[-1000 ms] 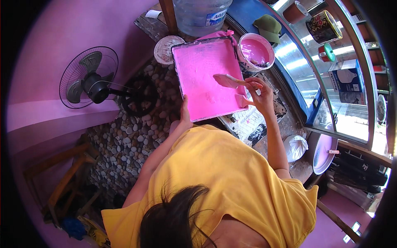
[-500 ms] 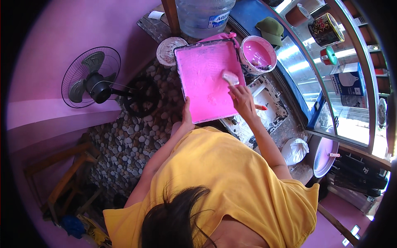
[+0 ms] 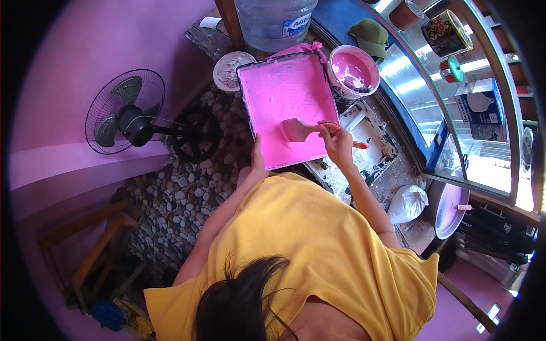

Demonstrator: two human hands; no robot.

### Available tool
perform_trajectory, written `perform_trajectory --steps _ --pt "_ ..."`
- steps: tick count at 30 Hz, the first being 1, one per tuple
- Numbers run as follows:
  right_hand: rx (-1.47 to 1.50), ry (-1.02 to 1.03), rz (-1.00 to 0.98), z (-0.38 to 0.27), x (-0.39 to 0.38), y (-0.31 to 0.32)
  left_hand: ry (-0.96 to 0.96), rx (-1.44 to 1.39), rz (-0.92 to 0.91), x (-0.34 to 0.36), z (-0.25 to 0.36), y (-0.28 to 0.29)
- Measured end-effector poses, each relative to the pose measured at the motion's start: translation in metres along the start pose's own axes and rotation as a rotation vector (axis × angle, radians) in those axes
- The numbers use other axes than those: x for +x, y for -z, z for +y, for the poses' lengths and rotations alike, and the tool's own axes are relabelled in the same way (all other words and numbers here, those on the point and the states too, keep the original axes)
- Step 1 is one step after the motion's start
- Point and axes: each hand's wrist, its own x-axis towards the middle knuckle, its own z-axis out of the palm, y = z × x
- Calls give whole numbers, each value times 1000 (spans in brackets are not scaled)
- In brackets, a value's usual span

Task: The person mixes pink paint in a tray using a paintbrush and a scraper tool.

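A pink paint-covered tray (image 3: 284, 85) with a dark, smeared rim is tilted in front of me. My left hand (image 3: 259, 156) grips its lower left edge, thumb on top and the other fingers hidden beneath. Between the fingers of my right hand (image 3: 338, 142) is the handle of a wide paintbrush (image 3: 300, 130). Its bristles, coated in pink, point left and rest on the wet pink surface toward the lower middle. Just beyond the tray's right corner stands a bucket of pink paint (image 3: 351, 71), with something dark at its inner near edge.
Right of my work lies a paint-smeared white tray (image 3: 369, 142). A white bag (image 3: 408, 203) sits nearby, beside a glass cabinet (image 3: 455, 113). Behind stand a large water bottle (image 3: 276, 23) and a round white lid (image 3: 233, 71). A fan (image 3: 133, 122) rises over pebbles (image 3: 182, 193) at left.
My right hand has turned the brush and brought it left and nearer to me across the pink surface. My left hand keeps its grip on the tray.
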Motion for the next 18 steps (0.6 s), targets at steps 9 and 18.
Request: perform_trajectory --steps 9,18 --pt "-122 100 191 1 14 19 3 10 109 -5 2 -10" --pt "-348 493 -138 -8 3 -29 -12 62 -8 2 -1 -4"
